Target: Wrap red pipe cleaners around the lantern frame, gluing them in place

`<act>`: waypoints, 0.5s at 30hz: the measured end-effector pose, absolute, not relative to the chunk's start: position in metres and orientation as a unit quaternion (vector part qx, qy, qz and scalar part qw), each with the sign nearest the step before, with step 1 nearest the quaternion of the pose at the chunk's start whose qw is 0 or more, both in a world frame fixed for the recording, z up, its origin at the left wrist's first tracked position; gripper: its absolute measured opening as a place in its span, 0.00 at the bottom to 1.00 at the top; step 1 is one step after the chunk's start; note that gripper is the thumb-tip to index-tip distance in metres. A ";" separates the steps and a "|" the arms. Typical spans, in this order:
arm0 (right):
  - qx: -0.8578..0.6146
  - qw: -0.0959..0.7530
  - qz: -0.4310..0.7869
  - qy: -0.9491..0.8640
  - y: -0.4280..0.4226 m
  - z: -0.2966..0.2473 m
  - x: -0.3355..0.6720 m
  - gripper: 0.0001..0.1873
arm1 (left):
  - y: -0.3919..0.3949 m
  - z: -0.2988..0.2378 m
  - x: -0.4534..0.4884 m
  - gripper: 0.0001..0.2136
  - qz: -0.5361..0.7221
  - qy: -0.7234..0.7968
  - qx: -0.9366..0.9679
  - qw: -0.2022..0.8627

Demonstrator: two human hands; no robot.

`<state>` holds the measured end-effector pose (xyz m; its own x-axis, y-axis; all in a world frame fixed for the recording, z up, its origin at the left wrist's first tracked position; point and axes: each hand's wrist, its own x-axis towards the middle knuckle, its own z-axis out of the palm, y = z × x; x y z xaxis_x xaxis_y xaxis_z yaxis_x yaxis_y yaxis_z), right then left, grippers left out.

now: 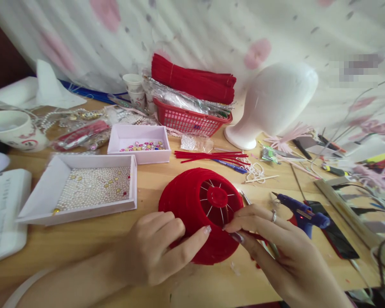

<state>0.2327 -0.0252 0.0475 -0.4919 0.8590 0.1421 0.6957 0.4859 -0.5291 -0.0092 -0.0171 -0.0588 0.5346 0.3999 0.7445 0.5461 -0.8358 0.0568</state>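
A round, dome-shaped red velvety frame (182, 192) rests on the table before me. Its opening faces up and shows thin wire spokes around a small red disc (217, 197). My left hand (163, 248) steadies the near left side, one finger stretched along the surface and the others curled against it; their tips are partly hidden. At the opening's lower right rim, my right hand (269, 239) is closed in a pinch. A thin red chenille stem (258, 236) shows between its fingers, mostly hidden. Slender metal tools (245, 197) lie partly under that hand.
Left are white trays of pearls (93, 188) and gems (144, 146). Red chenille stems (211, 155) lie beyond the dome. A red basket (192, 119) and white head form (276, 98) stand behind. A blue glue gun (303, 211) and a phone (335, 233) lie right.
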 end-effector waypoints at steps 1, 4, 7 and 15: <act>-0.462 0.199 0.205 -0.839 -0.025 0.048 0.233 0.12 | -0.017 -0.057 -0.009 0.17 -0.400 -0.273 -0.870 0.093; -0.457 0.200 0.201 -0.843 -0.025 0.047 0.233 0.12 | -0.017 -0.053 -0.009 0.16 -0.402 -0.267 -0.871 0.094; -0.452 0.201 0.197 -0.847 -0.024 0.045 0.233 0.13 | -0.017 -0.049 -0.009 0.16 -0.396 -0.266 -0.873 0.103; -0.440 0.225 0.171 -0.852 -0.023 0.047 0.228 0.12 | -0.016 -0.042 -0.009 0.17 -0.388 -0.257 -0.876 0.128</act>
<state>0.2280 -0.0227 0.0474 -0.5109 0.8277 0.2323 0.6734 0.5533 -0.4902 -0.0094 -0.0158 -0.0422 0.5665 0.3500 0.7460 0.5495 -0.8351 -0.0256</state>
